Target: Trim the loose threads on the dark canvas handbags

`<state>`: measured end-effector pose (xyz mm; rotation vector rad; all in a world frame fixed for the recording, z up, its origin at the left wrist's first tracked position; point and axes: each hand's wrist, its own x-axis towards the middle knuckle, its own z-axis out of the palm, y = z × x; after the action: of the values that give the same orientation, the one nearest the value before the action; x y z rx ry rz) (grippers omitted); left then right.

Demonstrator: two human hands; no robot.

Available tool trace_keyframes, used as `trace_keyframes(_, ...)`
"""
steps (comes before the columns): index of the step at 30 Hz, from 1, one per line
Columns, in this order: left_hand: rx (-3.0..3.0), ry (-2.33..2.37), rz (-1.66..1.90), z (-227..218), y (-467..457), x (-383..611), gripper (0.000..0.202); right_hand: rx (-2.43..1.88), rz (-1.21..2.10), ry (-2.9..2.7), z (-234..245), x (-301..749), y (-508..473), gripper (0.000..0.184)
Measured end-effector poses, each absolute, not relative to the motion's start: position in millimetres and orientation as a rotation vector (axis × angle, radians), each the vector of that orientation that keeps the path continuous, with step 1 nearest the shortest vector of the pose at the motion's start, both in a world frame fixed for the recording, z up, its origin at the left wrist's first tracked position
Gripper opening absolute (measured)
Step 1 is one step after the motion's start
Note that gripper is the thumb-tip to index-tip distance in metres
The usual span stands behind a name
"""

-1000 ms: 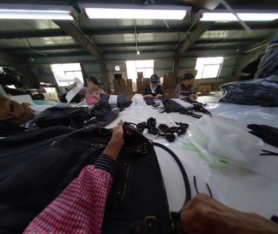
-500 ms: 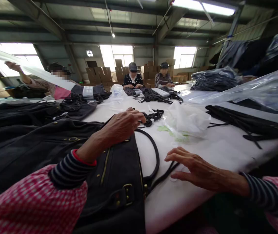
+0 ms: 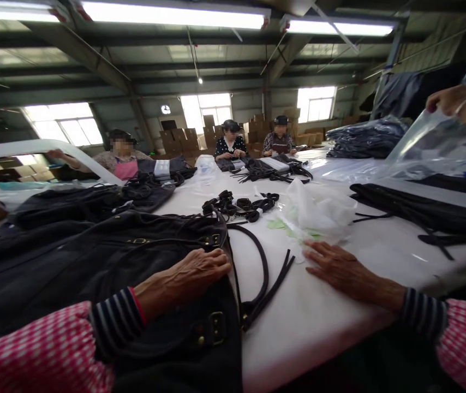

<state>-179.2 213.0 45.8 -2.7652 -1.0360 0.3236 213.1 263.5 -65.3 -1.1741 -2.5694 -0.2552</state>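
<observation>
One black bag [image 3: 73, 278], directly beneath the fingers of the left hand [image 3: 186, 278]. Lies flat on the table [image 3: 274, 346], shows three buckles [image 3: 216, 328]. Left fingers bent close together at the right edge; pinching or merely resting, not clear. Just right of them, one curved handle [image 3: 262, 256] and two thin cord ends [image 3: 274, 292]. Farther right, the right hand [image 3: 345, 273], fingers spread wide, palm down. Just beyond the right fingertips, green scraps [image 3: 276, 224] and one crumpled white plastic bag [image 3: 318, 204]. Beyond the left fingers, coiled black straps [image 3: 227, 206], too tangled to count. Well beyond both hands, three co-workers [image 3: 231, 146]; beyond the right fingers, farther right, another person's hand [image 3: 452, 99], gripping clear plastic [image 3: 415, 139].
</observation>
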Motion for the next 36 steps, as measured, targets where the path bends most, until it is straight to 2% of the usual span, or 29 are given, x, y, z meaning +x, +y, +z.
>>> trace_keyframes(4, -2.739, -0.936, 0.286, 63.6, 213.8, -189.5, 0.023, -1.212, -0.377, -2.443, -50.0, 195.2, 266.5, 0.019)
trace_keyframes(8, -2.714, -0.876, 0.247, 85.0, 221.7, -192.3, 0.025, -0.826, 0.016, -2.388, -14.5, 122.6, 241.3, 0.023)
trace_keyframes(11, -2.759, -0.89, 0.287, 85.2, 216.6, -194.0, 0.024, -0.578, 0.288, -2.474, -0.6, 53.2, 229.0, 0.022)
trace_keyframes(17, -2.74, -1.084, 0.338, 77.8, 194.7, -216.6, 0.019, -0.385, 0.396, -2.673, -29.1, -7.7, 244.7, 0.007)
trace_keyframes(21, -2.676, -1.112, 0.395, 114.9, 188.5, -246.5, 0.024, -0.368, 0.316, -2.734, -33.1, 6.3, 252.0, 0.016)
trace_keyframes(24, -2.64, -1.177, 0.294, 126.8, 177.2, -272.1, 0.026, -0.438, 0.296, -2.768, -27.1, 7.2, 254.3, 0.019)
trace_keyframes(27, -2.699, -1.268, 0.17, 106.1, 167.4, -283.0, 0.029, -0.627, 0.306, -2.757, -18.3, -10.6, 263.3, 0.013)
trace_keyframes(31, -2.725, -1.39, 0.049, 68.5, 168.2, -270.7, 0.028, -0.99, 0.223, -2.767, -5.1, -48.7, 283.9, 0.032)
trace_keyframes(36, -2.778, -1.394, 0.034, 58.3, 170.9, -260.3, 0.03, -1.146, 0.191, -2.805, -10.3, -79.4, 304.0, 0.026)
